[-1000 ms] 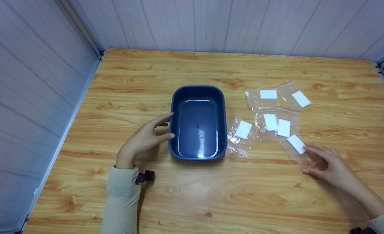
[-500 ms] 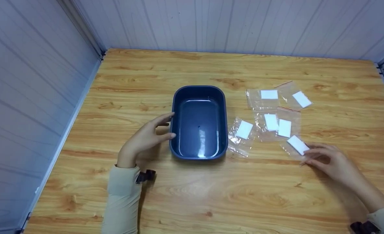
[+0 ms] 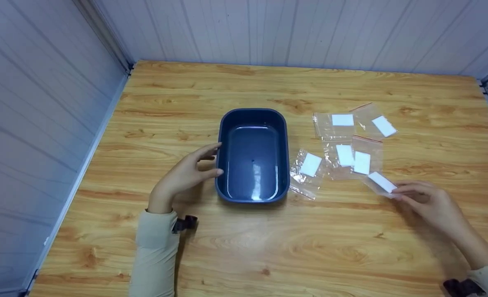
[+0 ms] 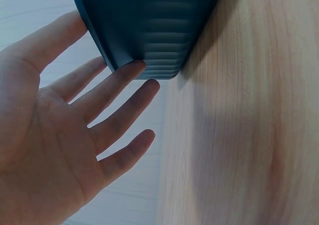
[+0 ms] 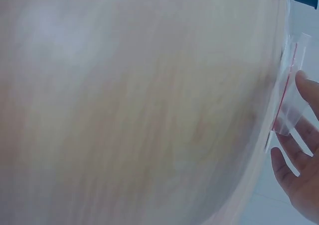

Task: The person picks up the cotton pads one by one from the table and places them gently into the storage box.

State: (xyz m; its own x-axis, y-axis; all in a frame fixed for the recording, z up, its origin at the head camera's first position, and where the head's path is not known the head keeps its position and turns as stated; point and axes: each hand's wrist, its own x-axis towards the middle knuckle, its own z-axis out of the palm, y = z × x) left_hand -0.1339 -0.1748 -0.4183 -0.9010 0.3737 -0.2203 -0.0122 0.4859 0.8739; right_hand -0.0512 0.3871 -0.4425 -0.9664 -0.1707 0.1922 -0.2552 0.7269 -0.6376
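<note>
A dark blue plastic basin (image 3: 252, 165) stands mid-table. At its left rim is my left hand (image 3: 186, 175), fingertips and thumb touching the edge. The left wrist view shows that hand (image 4: 75, 115) with spread, fairly straight fingers against the basin's outer wall (image 4: 149, 26). My right hand (image 3: 434, 204) pinches a small clear zip-lock bag (image 3: 378, 185) holding a white rectangular piece, its near end raised and tilted. In the right wrist view the bag's red seal strip (image 5: 286, 85) shows by the thumb and fingers.
Several similar bags with white pieces lie right of the basin, including one bag (image 3: 310, 165) right beside it and an overlapping pair (image 3: 361, 163). Behind them, two bags (image 3: 343, 120) lie farther back. Pale panel walls (image 3: 268, 33) border the wooden table (image 3: 268, 251).
The right fingers have closed on the nearest bag and lifted its near end, turning it slightly. The left hand and basin have stayed in place.
</note>
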